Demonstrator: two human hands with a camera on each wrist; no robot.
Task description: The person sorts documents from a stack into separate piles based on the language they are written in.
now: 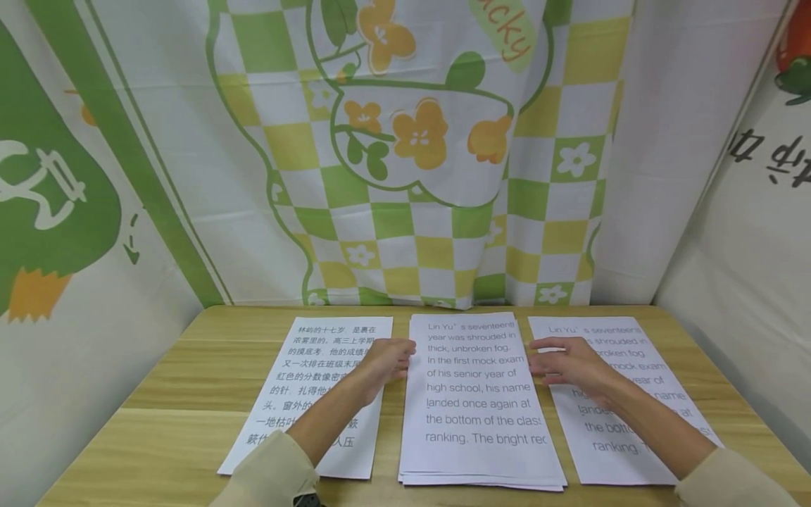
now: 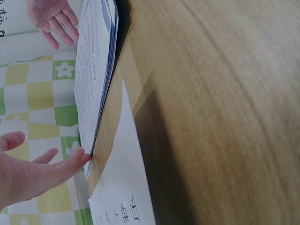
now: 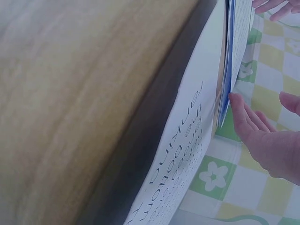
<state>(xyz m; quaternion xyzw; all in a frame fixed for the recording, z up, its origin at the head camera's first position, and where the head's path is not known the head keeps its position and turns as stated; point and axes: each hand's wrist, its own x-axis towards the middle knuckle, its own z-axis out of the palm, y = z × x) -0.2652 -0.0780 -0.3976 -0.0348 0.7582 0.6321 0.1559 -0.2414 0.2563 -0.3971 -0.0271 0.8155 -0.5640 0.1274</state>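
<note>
A stack of printed paper (image 1: 478, 401) lies in the middle of the table, its top sheet in English and its lower edges slightly uneven. My left hand (image 1: 380, 366) is at the stack's left edge, fingertips right at the side of the paper. On the opposite edge is my right hand (image 1: 573, 370), fingers extended toward the stack and thumb apart in the right wrist view. Neither hand grips anything. Under the left forearm lies a Chinese-printed paper (image 1: 317, 352); an English-printed paper (image 1: 624, 447) lies beneath the right one, each partly hidden.
The wooden table (image 1: 171, 394) meets a checked, flowered curtain (image 1: 393, 239) at its far edge. Printed fabric walls stand on the left and right. A dark watch (image 1: 308, 501) shows at the left cuff.
</note>
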